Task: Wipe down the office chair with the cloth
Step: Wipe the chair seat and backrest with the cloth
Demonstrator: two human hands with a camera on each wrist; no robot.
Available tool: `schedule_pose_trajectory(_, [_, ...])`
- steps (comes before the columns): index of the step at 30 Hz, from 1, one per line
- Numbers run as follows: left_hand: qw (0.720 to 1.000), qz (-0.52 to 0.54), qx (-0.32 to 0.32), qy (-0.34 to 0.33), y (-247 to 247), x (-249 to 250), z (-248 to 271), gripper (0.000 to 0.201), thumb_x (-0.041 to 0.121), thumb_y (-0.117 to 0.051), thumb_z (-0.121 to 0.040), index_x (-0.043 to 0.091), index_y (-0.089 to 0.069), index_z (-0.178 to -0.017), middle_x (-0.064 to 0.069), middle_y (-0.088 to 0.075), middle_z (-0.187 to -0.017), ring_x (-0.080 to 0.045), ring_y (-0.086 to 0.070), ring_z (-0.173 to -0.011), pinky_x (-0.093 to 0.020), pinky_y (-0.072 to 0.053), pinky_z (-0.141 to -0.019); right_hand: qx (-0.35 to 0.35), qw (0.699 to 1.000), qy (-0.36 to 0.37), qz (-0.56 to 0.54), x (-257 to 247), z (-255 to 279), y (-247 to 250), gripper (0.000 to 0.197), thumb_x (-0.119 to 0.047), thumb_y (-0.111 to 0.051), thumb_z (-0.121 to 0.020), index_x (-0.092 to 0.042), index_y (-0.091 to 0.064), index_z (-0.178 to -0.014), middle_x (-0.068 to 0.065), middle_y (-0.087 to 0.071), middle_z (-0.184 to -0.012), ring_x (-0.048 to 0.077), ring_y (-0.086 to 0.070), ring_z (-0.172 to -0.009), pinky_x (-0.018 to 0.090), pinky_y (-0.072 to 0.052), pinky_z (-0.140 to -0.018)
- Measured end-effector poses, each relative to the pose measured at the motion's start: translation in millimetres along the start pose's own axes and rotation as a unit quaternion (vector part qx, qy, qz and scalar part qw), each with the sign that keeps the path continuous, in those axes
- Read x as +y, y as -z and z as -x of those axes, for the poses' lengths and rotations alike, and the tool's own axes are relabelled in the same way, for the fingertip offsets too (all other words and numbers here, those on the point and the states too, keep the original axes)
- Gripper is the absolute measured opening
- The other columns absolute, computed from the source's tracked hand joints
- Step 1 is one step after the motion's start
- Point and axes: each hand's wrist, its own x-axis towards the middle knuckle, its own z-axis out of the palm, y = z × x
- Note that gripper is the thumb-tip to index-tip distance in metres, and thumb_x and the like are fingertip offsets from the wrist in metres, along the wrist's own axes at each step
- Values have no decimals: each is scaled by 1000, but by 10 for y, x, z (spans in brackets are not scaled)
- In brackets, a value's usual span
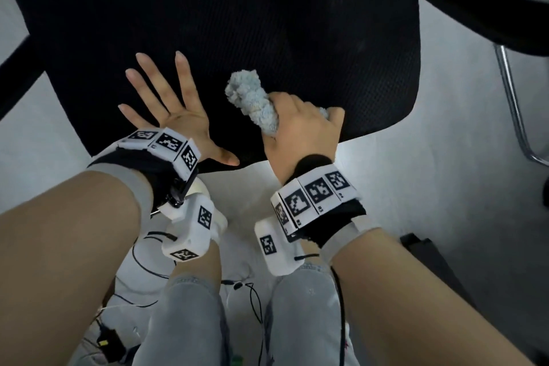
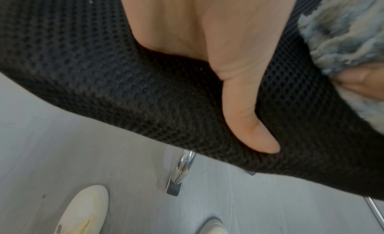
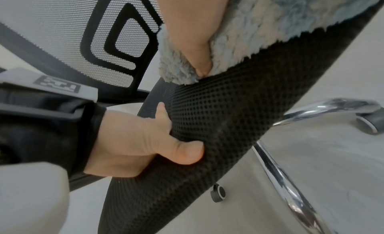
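The office chair's black mesh seat point(image 1: 237, 24) fills the upper head view. My left hand point(image 1: 169, 104) lies flat on the seat's front left part, fingers spread and straight, its thumb point(image 2: 253, 122) pressed along the front edge point(image 2: 145, 98). My right hand point(image 1: 300, 125) grips a bunched pale blue fluffy cloth point(image 1: 252, 98) near the front edge of the seat, right of the left hand. In the right wrist view the cloth point(image 3: 259, 32) touches the mesh seat point(image 3: 218, 122), and the left hand point(image 3: 149, 139) rests on the seat edge.
A black armrest point(image 1: 475, 0) stands at the right, another point(image 1: 15, 74) at the left. A mesh backrest point(image 3: 83, 40) shows in the right wrist view. Chrome base legs point(image 3: 286, 180) with castors point(image 3: 218, 193) spread over the grey floor point(image 2: 72, 147). My shoes point(image 2: 83, 211) stand close to the base.
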Motion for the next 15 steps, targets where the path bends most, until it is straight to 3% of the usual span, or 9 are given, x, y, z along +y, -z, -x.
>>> schedule_pose_trajectory(5, [997, 6, -77, -17, 53, -92, 115, 158, 55, -84, -39, 21, 39, -133, -25, 35, -144, -40, 31, -134, -63, 13, -104, -7, 999, 49, 10, 47, 101, 4, 34, -22, -72, -64, -18, -62, -96, -3, -66, -76, 22, -58, -64, 34, -18, -70])
schedule_pose_trajectory(8, [991, 24, -128, 3, -24, -165, 251, 161, 55, -84, -40, 22, 53, -118, -24, 44, -137, -40, 38, -130, -64, 16, -102, -12, 998, 57, 33, 41, 270, -43, 37, -22, -76, -58, -17, -62, -92, -4, -64, -71, 21, -58, -58, 33, -18, -68])
schedule_pose_trajectory(12, [981, 55, -184, 32, -163, -288, 477, 160, 53, -84, -43, 25, 61, -104, -22, 54, -126, -40, 44, -124, -63, 20, -99, -33, 997, 51, 43, 24, 569, -110, 39, -22, -78, -55, -19, -62, -90, -6, -64, -70, 19, -58, -58, 33, -19, -68])
schedule_pose_trajectory(15, [975, 81, -205, 40, -227, -366, 682, 158, 58, -82, -43, 27, 61, -104, -20, 57, -123, -40, 46, -123, -62, 21, -99, -59, 995, 59, 50, 53, 766, -141, 39, -23, -77, -56, -19, -62, -91, -6, -64, -71, 19, -59, -58, 32, -19, -67])
